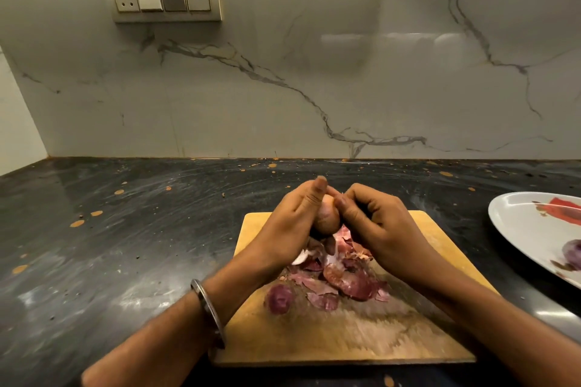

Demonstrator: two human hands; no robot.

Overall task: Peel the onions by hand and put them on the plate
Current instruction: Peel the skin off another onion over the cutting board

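Both hands' grip, left hand (290, 223) and right hand (374, 223), seemingly pinches onion (328, 217).

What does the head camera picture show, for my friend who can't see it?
Two hands, left hand and right hand, hold an onion above a wooden cutting board piled with purple onion skins. A plate with one peeled onion sits at the right.
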